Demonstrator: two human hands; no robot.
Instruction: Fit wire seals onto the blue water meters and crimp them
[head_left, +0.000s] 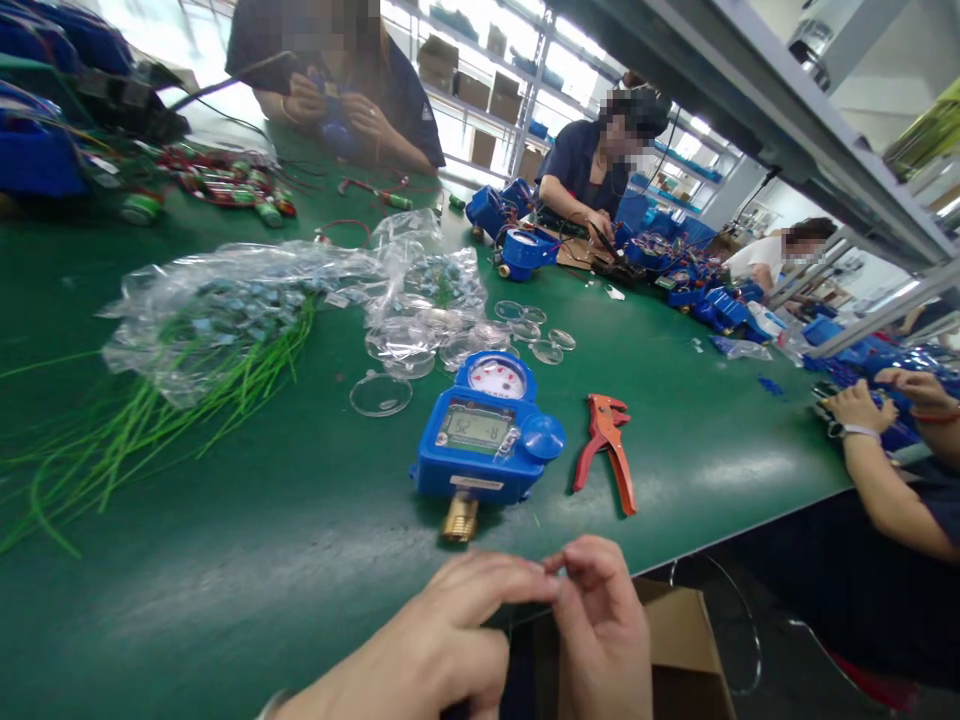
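Observation:
My left hand (pixel 442 630) and my right hand (pixel 604 620) meet at the fingertips in front of the table edge. My right thumb and fingers pinch a tiny light-blue piece (pixel 560 574), mostly hidden by the fingers. The left index finger reaches across to it; whatever the other left fingers grip is hidden. Just beyond stands a blue water meter (pixel 480 435) with a lit display, a round dial, an open blue lid cap and a brass threaded end towards me. Red-orange wire strippers (pixel 607 450) lie to its right.
Left of the meter, clear plastic bags (pixel 217 310) hold light-blue tags with green wires (pixel 187 400). Clear discs (pixel 381 394) lie scattered behind the meter. A cardboard box (pixel 686 640) stands below the table edge. Co-workers sit around; one person's hands (pixel 862 408) work at far right.

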